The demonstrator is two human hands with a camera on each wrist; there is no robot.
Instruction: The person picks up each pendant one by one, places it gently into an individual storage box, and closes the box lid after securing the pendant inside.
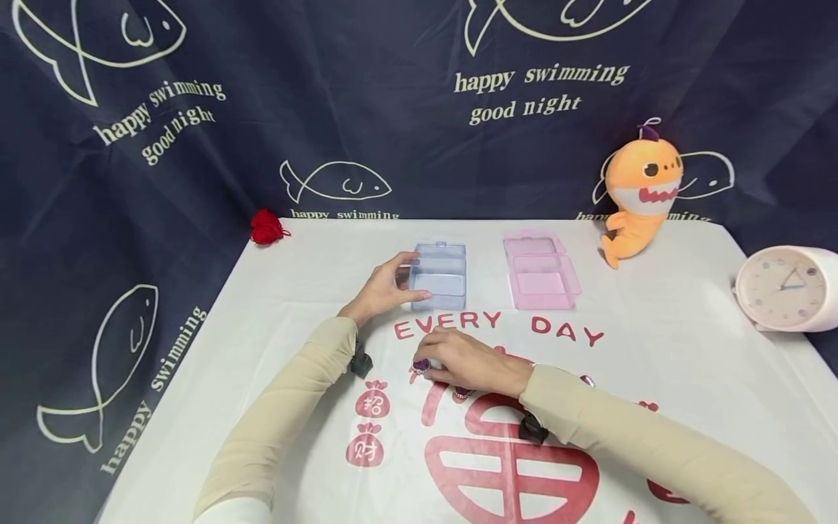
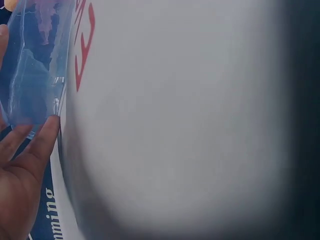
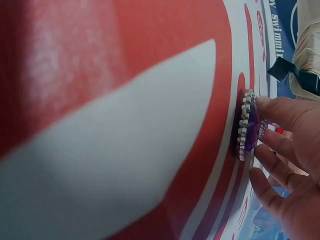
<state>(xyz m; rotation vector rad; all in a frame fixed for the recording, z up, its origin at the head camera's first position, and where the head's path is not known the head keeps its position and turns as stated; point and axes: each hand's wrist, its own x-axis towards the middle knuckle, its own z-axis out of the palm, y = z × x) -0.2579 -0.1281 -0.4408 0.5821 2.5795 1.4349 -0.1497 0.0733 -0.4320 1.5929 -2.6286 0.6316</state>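
A clear blue plastic box [image 1: 439, 302] stands on the table with its lid open toward the back. My left hand [image 1: 386, 287] holds it by its left side, thumb at the front and fingers farther back; in the left wrist view, fingertips [image 2: 52, 122] touch its edge. Between the fingertips of my right hand [image 1: 465, 360] is a purple gem with a silver beaded rim [image 1: 421, 366]. Another rimmed gem [image 1: 463, 393] lies under that hand, appearing large in the right wrist view as a purple gem [image 3: 250, 125]. A third gem [image 1: 587, 380] is partly hidden behind the right sleeve.
Right of the blue box stands an open pink plastic box [image 1: 543, 300]. An orange plush shark [image 1: 641, 196] sits at the back right, beside a round white clock [image 1: 782, 287]. A red yarn bundle [image 1: 267, 228] lies at the back left corner. Red print marks the white tablecloth [image 1: 314, 437].
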